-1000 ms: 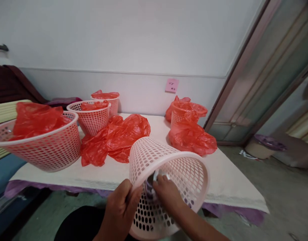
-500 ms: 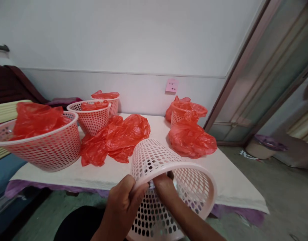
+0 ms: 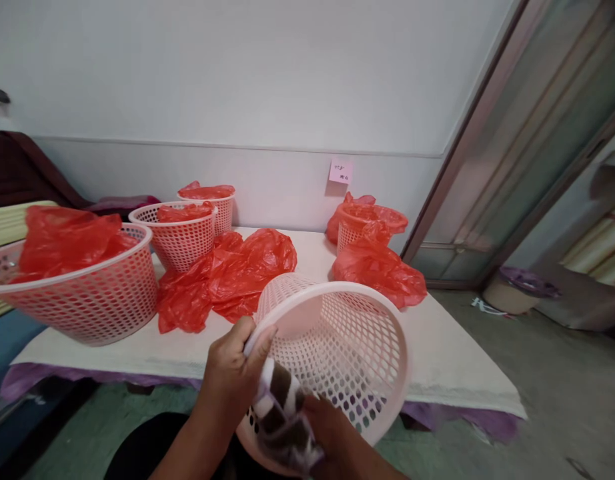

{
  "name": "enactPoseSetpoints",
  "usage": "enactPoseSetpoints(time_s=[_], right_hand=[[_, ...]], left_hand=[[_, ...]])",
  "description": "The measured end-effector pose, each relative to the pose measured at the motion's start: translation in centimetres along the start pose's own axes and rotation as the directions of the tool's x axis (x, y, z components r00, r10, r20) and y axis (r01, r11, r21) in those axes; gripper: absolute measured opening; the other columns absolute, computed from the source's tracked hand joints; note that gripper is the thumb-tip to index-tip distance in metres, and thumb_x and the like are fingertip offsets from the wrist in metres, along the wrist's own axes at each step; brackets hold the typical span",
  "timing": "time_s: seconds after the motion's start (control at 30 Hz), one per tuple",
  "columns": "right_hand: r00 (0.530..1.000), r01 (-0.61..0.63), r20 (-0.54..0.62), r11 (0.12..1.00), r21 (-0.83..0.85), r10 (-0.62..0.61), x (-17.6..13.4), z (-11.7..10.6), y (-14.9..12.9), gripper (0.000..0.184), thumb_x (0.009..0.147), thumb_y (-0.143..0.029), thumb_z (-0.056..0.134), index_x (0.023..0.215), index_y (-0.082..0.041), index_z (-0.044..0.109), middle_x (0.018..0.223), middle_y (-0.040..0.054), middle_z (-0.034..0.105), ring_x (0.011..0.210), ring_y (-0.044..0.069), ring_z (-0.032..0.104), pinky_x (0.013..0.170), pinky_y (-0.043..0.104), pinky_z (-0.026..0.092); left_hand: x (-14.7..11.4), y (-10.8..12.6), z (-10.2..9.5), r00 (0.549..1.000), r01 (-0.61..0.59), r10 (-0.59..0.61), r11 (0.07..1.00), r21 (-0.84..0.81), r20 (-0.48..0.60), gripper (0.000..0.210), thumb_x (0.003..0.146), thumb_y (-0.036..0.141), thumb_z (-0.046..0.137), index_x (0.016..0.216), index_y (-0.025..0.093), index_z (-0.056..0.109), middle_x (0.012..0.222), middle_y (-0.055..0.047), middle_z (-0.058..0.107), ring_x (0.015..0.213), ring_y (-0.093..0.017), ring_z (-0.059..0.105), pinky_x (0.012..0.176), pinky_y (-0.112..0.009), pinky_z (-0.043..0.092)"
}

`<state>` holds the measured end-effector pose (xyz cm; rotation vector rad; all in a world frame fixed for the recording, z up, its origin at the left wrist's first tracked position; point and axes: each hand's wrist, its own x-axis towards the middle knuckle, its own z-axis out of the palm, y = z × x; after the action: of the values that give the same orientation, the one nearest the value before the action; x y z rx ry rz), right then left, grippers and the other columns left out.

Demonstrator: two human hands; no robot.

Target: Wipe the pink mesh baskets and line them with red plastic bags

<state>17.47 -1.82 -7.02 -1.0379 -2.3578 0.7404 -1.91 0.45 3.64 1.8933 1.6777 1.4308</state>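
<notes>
A pale pink perforated plastic basket (image 3: 360, 333) lies tilted on its side at the table's front, its mouth turned toward me. My left hand (image 3: 235, 363) grips the left part of its rim, thumb over the edge. In my right hand (image 3: 327, 423) is a brown and white checked cloth (image 3: 285, 407), bunched at the lower left of the basket's mouth and partly blurred. Just behind the basket, red plastic bags (image 3: 237, 270) lie crumpled on the table.
Three pink baskets with red bags in them, such as the large near one (image 3: 102, 293), stand at left. A basket lined with a red bag (image 3: 347, 233) and a bundled red bag (image 3: 380, 270) sit at right. A pink note (image 3: 340, 171) is on the wall.
The basket's mouth has turned more toward me. My right hand has come from deep inside the basket to its near lower rim, and the checked cloth now shows in it.
</notes>
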Motion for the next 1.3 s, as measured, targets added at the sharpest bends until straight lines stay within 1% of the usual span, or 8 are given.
enactPoseSetpoints(time_s=[0.1,0.2,0.47,0.63,0.8,0.93,1.13,1.3], right_hand=[[0.996,0.076,-0.022,0.929,-0.362,-0.090,-1.3,0.5,1.0,0.006,0.078,-0.016,0.063,0.076,-0.022,0.063,0.077,-0.0011,0.065,0.064,0.012,0.056,0.055,0.021,0.037],[0.980,0.027,-0.129,0.748,-0.663,-0.150,-1.9,-0.8,1.8,0.019,0.076,-0.010,0.067,0.063,-0.019,0.057,0.069,0.0016,0.061,0.062,0.016,0.054,0.052,0.027,0.032],[0.923,0.130,-0.123,0.597,-0.791,-0.364,-3.3,-0.2,1.9,0.014,0.089,-0.025,0.058,0.099,-0.018,0.065,0.091,0.0044,0.067,0.084,0.022,0.056,0.077,0.038,0.043],[0.969,0.078,-0.086,0.615,-0.784,-0.233,-2.9,0.6,3.0,0.028,0.079,-0.019,0.071,0.105,-0.017,0.064,0.091,0.0037,0.067,0.081,0.024,0.058,0.077,0.041,0.046],[0.944,0.071,-0.193,0.734,-0.675,-0.269,-1.2,1.0,0.9,0.023,0.076,-0.023,0.073,0.096,-0.020,0.063,0.080,0.0025,0.064,0.072,0.023,0.056,0.064,0.037,0.043],[0.949,-0.029,-0.311,0.963,-0.267,-0.058,1.8,-0.1,-3.6,0.014,0.081,-0.023,0.062,0.095,-0.024,0.060,0.090,0.0042,0.063,0.080,0.022,0.055,0.068,0.035,0.043],[0.959,0.036,-0.282,0.970,0.240,0.035,4.3,0.1,-7.1,0.018,0.084,-0.031,0.060,0.100,-0.023,0.059,0.094,0.0028,0.063,0.082,0.018,0.061,0.070,0.027,0.049],[0.999,-0.034,0.000,0.969,-0.244,0.035,4.1,1.4,-4.8,0.020,0.092,-0.017,0.050,0.104,-0.024,0.064,0.094,0.0037,0.068,0.080,0.017,0.064,0.063,0.025,0.049]], left_hand=[[0.2,-0.5,-0.1,0.999,0.025,-0.025,0.999,-0.023,0.028,0.037,0.090,0.046,0.050,0.064,0.023,0.039,0.057,0.009,0.035,0.053,-0.009,0.040,0.054,-0.021,0.034],[0.2,-0.6,-0.2,0.996,0.055,-0.053,0.998,-0.030,0.069,0.037,0.090,0.048,0.049,0.064,0.023,0.039,0.057,0.008,0.036,0.053,-0.010,0.040,0.054,-0.022,0.034],[0.9,0.0,0.0,0.992,0.101,-0.095,0.992,-0.076,0.079,0.040,0.089,0.052,0.050,0.063,0.023,0.037,0.058,0.008,0.032,0.054,-0.010,0.038,0.054,-0.024,0.031],[1.3,-0.2,0.1,0.989,0.137,-0.130,0.984,-0.110,0.070,0.042,0.088,0.054,0.050,0.063,0.023,0.036,0.059,0.008,0.031,0.056,-0.010,0.037,0.055,-0.024,0.031],[0.3,-0.9,-0.5,0.983,0.179,-0.183,0.974,-0.138,-0.015,0.040,0.088,0.052,0.054,0.066,0.024,0.036,0.061,0.008,0.032,0.058,-0.011,0.036,0.056,-0.025,0.031],[-2.5,-0.8,0.6,0.959,0.282,-0.273,0.922,-0.267,0.069,0.039,0.090,0.053,0.049,0.066,0.024,0.039,0.059,0.008,0.034,0.055,-0.011,0.037,0.053,-0.024,0.033],[-4.0,-1.3,0.2,0.952,0.287,-0.304,0.914,-0.288,-0.018,0.039,0.091,0.052,0.049,0.067,0.023,0.044,0.057,0.008,0.038,0.053,-0.011,0.039,0.051,-0.023,0.035],[-2.1,-1.0,-2.4,0.962,0.254,-0.272,0.924,-0.286,-0.024,0.036,0.091,0.050,0.051,0.067,0.023,0.043,0.058,0.008,0.039,0.055,-0.011,0.039,0.053,-0.024,0.035]])
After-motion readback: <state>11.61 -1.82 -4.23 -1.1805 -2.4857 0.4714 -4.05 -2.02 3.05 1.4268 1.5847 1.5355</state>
